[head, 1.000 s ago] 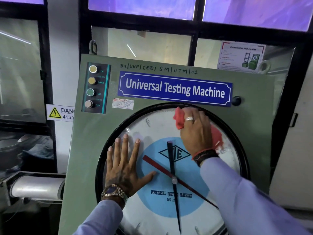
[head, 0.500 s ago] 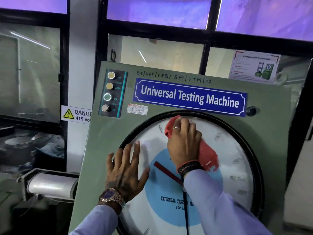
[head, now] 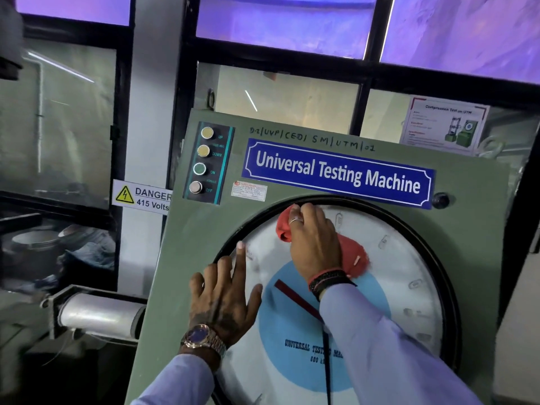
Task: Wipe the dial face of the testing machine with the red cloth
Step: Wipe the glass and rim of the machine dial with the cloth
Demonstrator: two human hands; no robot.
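Observation:
The green testing machine [head: 292, 124] fills the middle of the head view, with a large round dial face [head: 403, 258] inside a black rim. The dial is white with a light blue centre and a red pointer [head: 295, 298]. My right hand [head: 314, 244] is shut on the red cloth [head: 355, 257] and presses it against the upper part of the dial, just under the rim. My left hand [head: 223, 296] lies flat with fingers spread on the left side of the dial, its fingertips at the rim.
A blue nameplate [head: 336, 173] and a column of push buttons [head: 204, 162] sit above the dial. A danger sign [head: 141, 197] hangs on the wall at left. A metal roller [head: 99, 314] juts out at lower left. Windows stand behind the machine.
My right hand has slid the red cloth leftward along the top of the dial. The camera has shifted, so the machine now sits further right in view. My left hand stays on the dial.

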